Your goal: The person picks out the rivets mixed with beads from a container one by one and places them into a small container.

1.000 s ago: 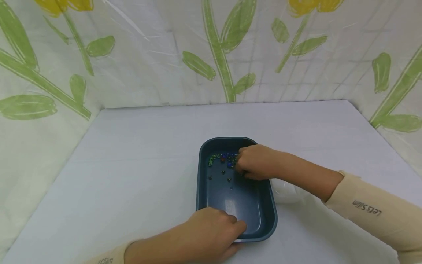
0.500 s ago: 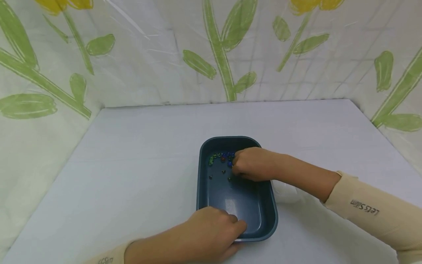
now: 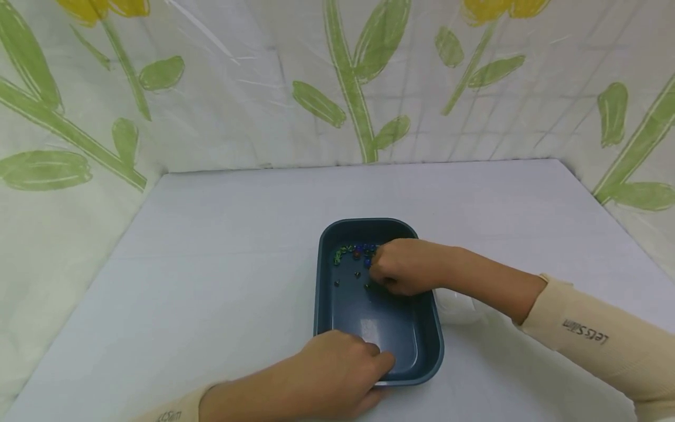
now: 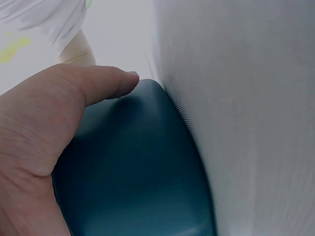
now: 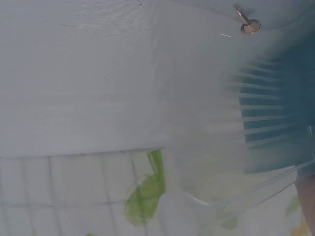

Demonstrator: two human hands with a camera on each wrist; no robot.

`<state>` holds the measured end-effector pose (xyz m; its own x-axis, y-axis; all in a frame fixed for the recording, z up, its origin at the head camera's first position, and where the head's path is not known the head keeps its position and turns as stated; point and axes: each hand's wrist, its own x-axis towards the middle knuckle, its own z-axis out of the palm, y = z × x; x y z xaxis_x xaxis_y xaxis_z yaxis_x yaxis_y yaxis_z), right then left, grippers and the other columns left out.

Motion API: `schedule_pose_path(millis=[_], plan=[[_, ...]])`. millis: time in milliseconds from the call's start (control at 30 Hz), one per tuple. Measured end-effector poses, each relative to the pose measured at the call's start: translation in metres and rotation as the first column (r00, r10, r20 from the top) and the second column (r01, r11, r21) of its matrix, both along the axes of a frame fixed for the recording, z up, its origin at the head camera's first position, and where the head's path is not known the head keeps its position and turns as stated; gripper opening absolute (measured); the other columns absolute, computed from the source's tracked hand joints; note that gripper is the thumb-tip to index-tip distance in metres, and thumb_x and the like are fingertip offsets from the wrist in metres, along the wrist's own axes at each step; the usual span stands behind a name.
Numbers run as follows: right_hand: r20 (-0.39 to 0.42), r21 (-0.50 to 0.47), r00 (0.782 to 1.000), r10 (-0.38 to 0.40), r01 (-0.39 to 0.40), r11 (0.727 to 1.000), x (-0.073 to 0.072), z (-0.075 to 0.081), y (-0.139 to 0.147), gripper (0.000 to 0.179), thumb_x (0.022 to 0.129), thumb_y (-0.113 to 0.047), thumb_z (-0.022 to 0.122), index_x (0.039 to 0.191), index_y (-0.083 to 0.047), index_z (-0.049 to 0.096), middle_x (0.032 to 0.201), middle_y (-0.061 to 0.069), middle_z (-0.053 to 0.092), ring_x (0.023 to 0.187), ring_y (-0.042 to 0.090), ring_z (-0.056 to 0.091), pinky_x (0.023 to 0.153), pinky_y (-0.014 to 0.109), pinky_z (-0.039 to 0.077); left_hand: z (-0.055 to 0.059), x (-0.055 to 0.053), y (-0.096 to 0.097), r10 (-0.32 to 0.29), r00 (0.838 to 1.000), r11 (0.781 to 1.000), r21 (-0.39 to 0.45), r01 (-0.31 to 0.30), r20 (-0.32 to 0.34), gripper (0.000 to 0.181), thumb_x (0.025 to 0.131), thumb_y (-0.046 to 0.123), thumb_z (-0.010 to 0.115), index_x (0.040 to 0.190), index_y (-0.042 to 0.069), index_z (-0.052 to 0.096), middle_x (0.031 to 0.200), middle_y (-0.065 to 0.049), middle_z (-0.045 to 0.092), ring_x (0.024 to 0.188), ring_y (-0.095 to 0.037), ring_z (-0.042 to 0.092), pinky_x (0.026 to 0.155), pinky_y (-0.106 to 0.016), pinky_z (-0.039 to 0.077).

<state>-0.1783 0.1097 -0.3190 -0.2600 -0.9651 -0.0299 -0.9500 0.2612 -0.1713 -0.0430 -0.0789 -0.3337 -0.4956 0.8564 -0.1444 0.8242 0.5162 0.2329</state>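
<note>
White wall (image 3: 227,88) with painted green leaves; below it, a white table (image 3: 227,252). On it stands a deep blue-green tray (image 3: 387,319), a clear box (image 3: 456,309) at its 3 o'clock. The left hand (image 3: 337,372) grips the rim near 7. The right hand (image 3: 405,266) dips in from 2, fingers curled; what they hold is hidden. Green, blue and red pieces (image 3: 337,257) cluster around 11 to 12; small dark bits (image 3: 357,274) lie closer to centre.
</note>
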Motion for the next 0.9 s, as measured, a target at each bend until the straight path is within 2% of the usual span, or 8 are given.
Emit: schedule_pose_path(millis=[233, 533, 700, 900], plan=[[0.056, 0.015, 0.998, -0.020, 0.019, 1.000, 0.0003, -0.0019, 0.0012, 0.018, 0.084, 0.000, 0.072, 0.075, -0.013, 0.065, 0.069, -0.009, 0.053, 0.062, 0.006, 0.043, 0.059, 0.021, 0.040, -0.0002, -0.0007, 0.0005, 0.000, 1.000, 1.000, -0.001, 0.000, 0.008, 0.020, 0.097, 0.043, 0.064, 0.100, 0.023, 0.066, 0.076, 0.015, 0.062, 0.055, 0.005, 0.042, 0.052, -0.013, 0.039], [0.019, 0.002, 1.000, -0.023, 0.023, 1.000, 0.0023, -0.0027, 0.0023, 0.009, 0.086, -0.007, 0.077, 0.083, -0.013, 0.072, 0.081, -0.006, 0.061, 0.076, 0.009, 0.053, 0.070, 0.024, 0.048, -0.0006, -0.0004, 0.0007, -0.002, 1.000, 1.000, -0.009, 0.002, 0.003, 0.020, 0.097, 0.043, 0.065, 0.098, 0.023, 0.066, 0.074, 0.015, 0.060, 0.055, 0.005, 0.042, 0.052, -0.014, 0.039], [0.060, 0.007, 0.998, -0.036, 0.035, 0.999, 0.0013, -0.0031, 0.0011, 0.007, 0.086, -0.009, 0.079, 0.086, -0.012, 0.073, 0.081, -0.006, 0.067, 0.075, 0.006, 0.059, 0.070, 0.023, 0.050, -0.0010, -0.0006, 0.0004, -0.003, 1.000, 1.000, -0.009, 0.003, 0.009, 0.020, 0.096, 0.043, 0.065, 0.099, 0.023, 0.066, 0.074, 0.016, 0.060, 0.056, 0.006, 0.042, 0.053, -0.013, 0.039], [0.032, -0.016, 0.999, -0.028, 0.029, 0.999, 0.0022, -0.0038, 0.0022, 0.011, 0.083, -0.003, 0.080, 0.085, -0.012, 0.074, 0.081, -0.004, 0.066, 0.076, 0.007, 0.060, 0.071, 0.023, 0.051, -0.0012, -0.0008, 0.0010, -0.008, 1.000, 1.000, -0.009, 0.009, 0.003, 0.020, 0.096, 0.042, 0.065, 0.099, 0.023, 0.066, 0.074, 0.015, 0.060, 0.056, 0.006, 0.042, 0.053, -0.013, 0.040]])
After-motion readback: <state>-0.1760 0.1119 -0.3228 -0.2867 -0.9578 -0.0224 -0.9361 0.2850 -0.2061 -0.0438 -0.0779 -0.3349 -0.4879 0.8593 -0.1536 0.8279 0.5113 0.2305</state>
